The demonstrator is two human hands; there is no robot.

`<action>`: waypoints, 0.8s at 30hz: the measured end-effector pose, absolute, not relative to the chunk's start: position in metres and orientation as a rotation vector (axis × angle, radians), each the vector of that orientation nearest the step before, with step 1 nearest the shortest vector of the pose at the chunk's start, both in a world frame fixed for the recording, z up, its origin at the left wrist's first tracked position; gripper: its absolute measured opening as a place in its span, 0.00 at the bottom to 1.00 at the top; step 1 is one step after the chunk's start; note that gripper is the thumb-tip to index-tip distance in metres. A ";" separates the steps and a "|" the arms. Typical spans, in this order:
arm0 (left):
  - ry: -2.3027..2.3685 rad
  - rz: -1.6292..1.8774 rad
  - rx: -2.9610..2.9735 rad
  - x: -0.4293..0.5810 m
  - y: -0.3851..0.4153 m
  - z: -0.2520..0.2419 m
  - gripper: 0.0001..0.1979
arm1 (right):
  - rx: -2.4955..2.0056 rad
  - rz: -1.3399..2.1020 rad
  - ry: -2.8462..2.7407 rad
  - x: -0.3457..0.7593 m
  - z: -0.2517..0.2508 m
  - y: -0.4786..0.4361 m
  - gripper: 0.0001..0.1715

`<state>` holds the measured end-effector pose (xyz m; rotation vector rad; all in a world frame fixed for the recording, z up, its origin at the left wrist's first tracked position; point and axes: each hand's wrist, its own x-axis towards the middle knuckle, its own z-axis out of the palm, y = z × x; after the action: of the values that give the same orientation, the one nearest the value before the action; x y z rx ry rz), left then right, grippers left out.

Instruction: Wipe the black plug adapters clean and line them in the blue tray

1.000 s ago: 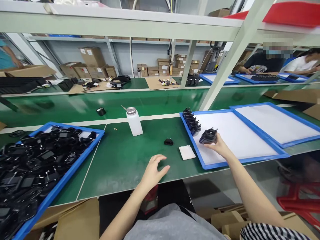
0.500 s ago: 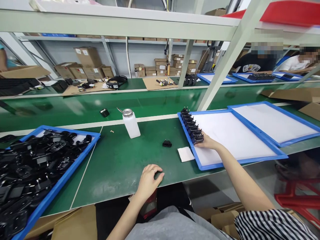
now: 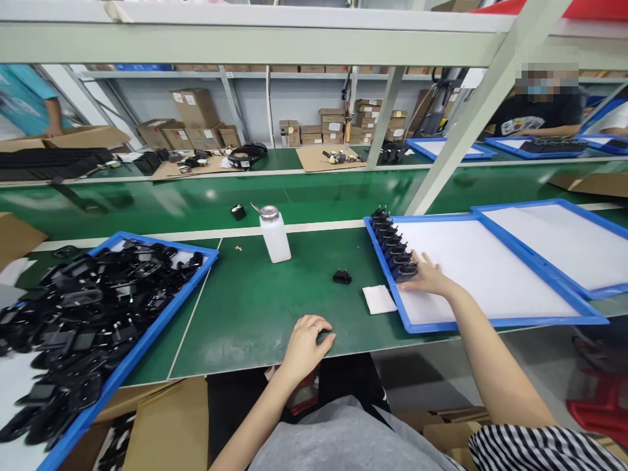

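Note:
My right hand [image 3: 428, 277] rests on the white sheet of a blue-rimmed tray [image 3: 495, 323], fingers stretched out and touching the nearest black plug adapter in a row of adapters [image 3: 393, 250] along the tray's left edge. My left hand [image 3: 307, 343] lies on the green table near its front edge, fingers loosely curled, holding nothing I can see. A single black adapter [image 3: 342, 277] and a small white cloth [image 3: 379, 299] lie between my hands. At the left, a blue tray [image 3: 161, 330] holds a heap of black adapters [image 3: 88, 314].
A white dispenser bottle [image 3: 275, 233] with a metal top stands mid-table. A second white-lined blue tray [image 3: 549, 265] lies at the right. A slanted frame post [image 3: 471, 111] rises behind the trays. Cardboard boxes sit below the table edge. Other people work at the far bench.
My right hand carried a black adapter to the end of the row at the tray's left edge and let it go. My left hand's fingers curled in. The view shifted slightly right.

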<state>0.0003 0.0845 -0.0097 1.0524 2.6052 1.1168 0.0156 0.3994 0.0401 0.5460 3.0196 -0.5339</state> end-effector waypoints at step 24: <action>3.080 1.313 -0.050 -0.245 0.021 0.055 0.15 | 0.057 -0.829 2.634 -0.032 0.032 0.259 0.25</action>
<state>-0.2453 0.0209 0.0546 -0.0502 3.0805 1.3130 -0.0321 0.2593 0.0323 0.0568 2.6335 -0.8294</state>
